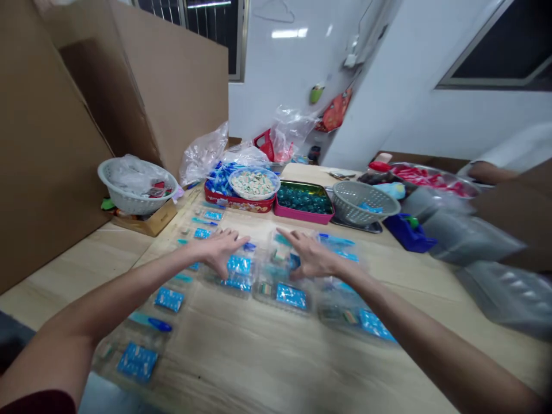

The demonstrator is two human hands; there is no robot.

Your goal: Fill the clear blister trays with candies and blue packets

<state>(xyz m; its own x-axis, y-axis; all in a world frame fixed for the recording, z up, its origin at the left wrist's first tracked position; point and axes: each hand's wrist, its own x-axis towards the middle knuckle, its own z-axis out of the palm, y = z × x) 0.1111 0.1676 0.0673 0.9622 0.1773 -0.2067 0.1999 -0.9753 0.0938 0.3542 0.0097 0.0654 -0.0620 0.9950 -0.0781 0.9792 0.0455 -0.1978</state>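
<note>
My left hand (222, 251) and my right hand (311, 256) hover low over the wooden table, fingers spread and nothing held. Beneath and between them lie clear plastic bags (276, 276), each holding small items. A blue printed packet (238, 264) sits just below my left fingers, and another blue packet (291, 296) lies below my right hand. More bagged packets run in rows across the tabletop (241, 368). A blue-handled toothbrush (150, 323) lies nearer my left forearm. Whether my fingertips touch the bags is hard to tell.
Beyond the rows stand a red tin (237, 201), a bowl of pale sweets (253, 183), a pink tray of teal pieces (303, 202) and grey (365, 202) and white (137, 187) baskets. Cardboard sheets (142, 98) rise at left. A person's arm (491, 171) and blurred grey bags (474, 241) occupy the right.
</note>
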